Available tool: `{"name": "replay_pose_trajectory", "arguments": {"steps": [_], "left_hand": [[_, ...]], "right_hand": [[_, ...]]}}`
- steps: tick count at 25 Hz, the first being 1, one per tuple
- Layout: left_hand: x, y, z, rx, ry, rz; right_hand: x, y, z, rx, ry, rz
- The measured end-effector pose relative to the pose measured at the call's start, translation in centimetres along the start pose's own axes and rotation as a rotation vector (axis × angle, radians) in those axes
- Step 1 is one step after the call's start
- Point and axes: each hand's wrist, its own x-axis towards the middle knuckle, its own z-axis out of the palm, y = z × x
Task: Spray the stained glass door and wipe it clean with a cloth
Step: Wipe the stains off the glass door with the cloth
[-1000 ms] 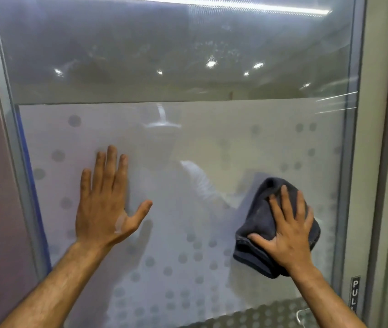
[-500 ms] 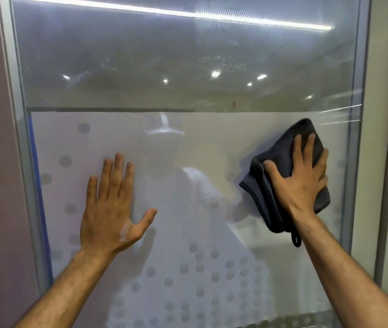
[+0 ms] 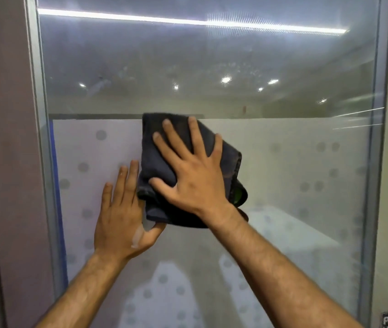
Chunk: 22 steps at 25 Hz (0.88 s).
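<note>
The glass door [image 3: 295, 162] fills the view, clear above and frosted with grey dots below; faint smears and specks show on the clear upper pane. My right hand [image 3: 193, 174] presses a dark grey folded cloth [image 3: 155, 166] flat against the glass at the frosted band's top edge, fingers spread over it. My left hand [image 3: 122, 216] lies flat on the frosted glass just left of and below the cloth, fingers apart, and the cloth's lower left corner overlaps it. No spray bottle is in view.
A grey metal frame [image 3: 39, 138] edges the glass on the left, with a brownish wall panel [image 3: 3, 162] beyond it. Another frame strip [image 3: 377, 185] runs down the right side, with a small sign [image 3: 386, 320] at its bottom.
My right hand has swept the cloth from the right side of the glass leftward to the middle, beside my left hand. The view has tilted upward; my left hand stays planted.
</note>
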Motion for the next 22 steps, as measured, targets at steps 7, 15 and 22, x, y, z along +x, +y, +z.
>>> {"name": "replay_pose_trajectory", "arguments": {"steps": [7, 15, 22], "left_hand": [[0.0, -0.1, -0.4, 0.034, -0.046, 0.017], [-0.2, -0.3, 0.0, 0.026, -0.024, 0.006], [-0.2, -0.3, 0.4, 0.026, 0.001, -0.002]], "right_hand": [[-7.9, 3.9, 0.6, -0.086, -0.012, -0.081], [-16.0, 15.3, -1.0, -0.172, 0.066, 0.545], [-24.3, 12.8, 0.7, 0.024, 0.182, 1.005]]}}
